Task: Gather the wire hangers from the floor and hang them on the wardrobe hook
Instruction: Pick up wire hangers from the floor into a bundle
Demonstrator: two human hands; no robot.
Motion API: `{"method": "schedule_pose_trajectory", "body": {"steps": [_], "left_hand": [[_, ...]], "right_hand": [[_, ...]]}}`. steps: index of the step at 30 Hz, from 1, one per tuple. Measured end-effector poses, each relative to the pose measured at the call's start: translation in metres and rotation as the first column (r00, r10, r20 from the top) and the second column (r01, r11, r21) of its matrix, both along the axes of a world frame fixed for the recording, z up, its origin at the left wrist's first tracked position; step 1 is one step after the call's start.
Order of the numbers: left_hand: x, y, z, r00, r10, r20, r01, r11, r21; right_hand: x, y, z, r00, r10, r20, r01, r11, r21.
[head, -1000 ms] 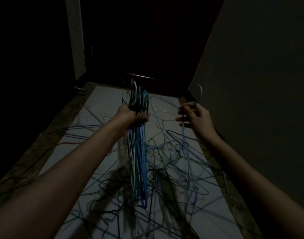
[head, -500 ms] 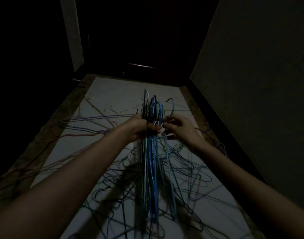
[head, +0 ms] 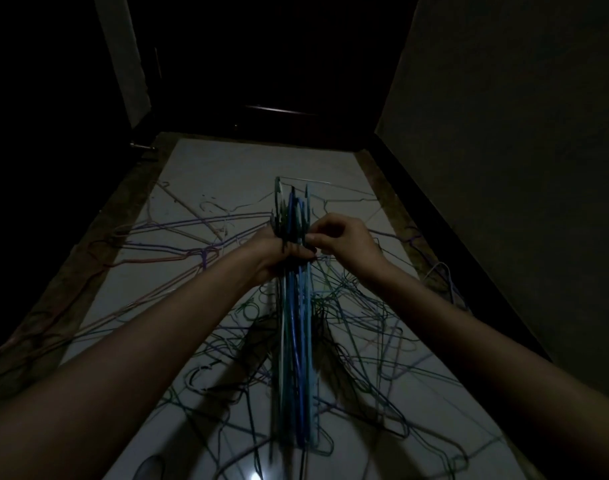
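Hangers (head: 294,306) bunched in left hand's (head: 279,249) fist; right hand (head: 337,237) apparently pinches one into the bunch. Gathering step under way. Next: lift more from the floor (head: 227,161) beneath the bunch.

A single head-worn view looks forward and steeply down along both forearms, close above the pale tiled floor (head: 206,174). It faces 12 o'clock toward what seems a dark wooden door (head: 279,64); a plain grey wall (head: 504,133) fills 2 o'clock.
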State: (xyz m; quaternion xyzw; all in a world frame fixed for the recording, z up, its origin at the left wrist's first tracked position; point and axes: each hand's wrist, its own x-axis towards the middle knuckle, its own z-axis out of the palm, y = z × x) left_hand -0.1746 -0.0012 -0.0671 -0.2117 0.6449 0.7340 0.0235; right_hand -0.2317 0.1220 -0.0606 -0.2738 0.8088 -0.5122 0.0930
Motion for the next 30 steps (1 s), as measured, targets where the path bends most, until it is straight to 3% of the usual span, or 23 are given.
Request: {"method": "schedule_pose_trajectory", "body": {"steps": [9, 18, 23, 30], "left_hand": [[0.000, -0.019, -0.002, 0.999, 0.036, -0.028, -0.035, 0.999, 0.030], [-0.005, -0.055, 0.001, 0.991, 0.102, -0.085, -0.095, 0.992, 0.080], [0.001, -0.061, -0.003, 0.992, 0.111, -0.061, -0.109, 0.993, 0.034], [0.005, -0.065, -0.007, 0.992, 0.120, -0.047, -0.118, 0.992, 0.044]], "right_hand": [[0.000, 0.009, -0.014, 0.977, 0.102, 0.187, -0.102, 0.995, -0.013], [0.006, 0.039, -0.119, 0.929, -0.058, 0.367, -0.071, 0.941, 0.330], [0.009, 0.045, -0.163, 0.943, -0.134, 0.304, -0.056, 0.838, 0.542], [0.012, 0.033, -0.180, 0.931, -0.263, 0.252, 0.104, 0.855, 0.508]]}}
